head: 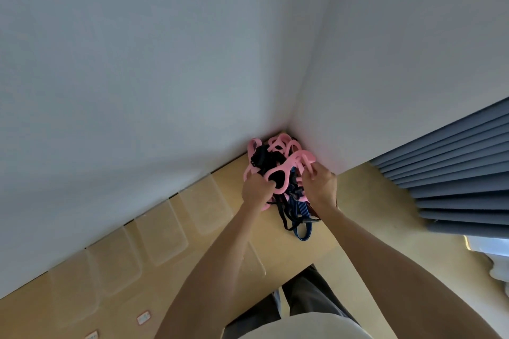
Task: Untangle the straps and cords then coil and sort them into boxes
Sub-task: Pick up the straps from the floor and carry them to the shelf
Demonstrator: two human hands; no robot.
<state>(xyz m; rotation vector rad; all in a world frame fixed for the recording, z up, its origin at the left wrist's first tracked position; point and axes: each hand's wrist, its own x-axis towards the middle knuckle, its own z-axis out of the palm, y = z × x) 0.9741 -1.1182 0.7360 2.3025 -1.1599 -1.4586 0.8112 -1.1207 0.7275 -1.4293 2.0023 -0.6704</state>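
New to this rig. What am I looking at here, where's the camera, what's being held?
There is no robot: a person works with bare hands. The one picture comes from a wide-angle camera on their head, looking forward and down, so the walls bend. On the wooden table, pushed into the corner, lies a tangle of pink, black and blue straps. The left hand grips a pink loop; the right hand pinches another pink piece. Clear plastic boxes line the wall to the left. A grey curtain hangs on the right.

One tangle of straps (278, 173), two hands, at least four clear boxes (162, 231) in a row.
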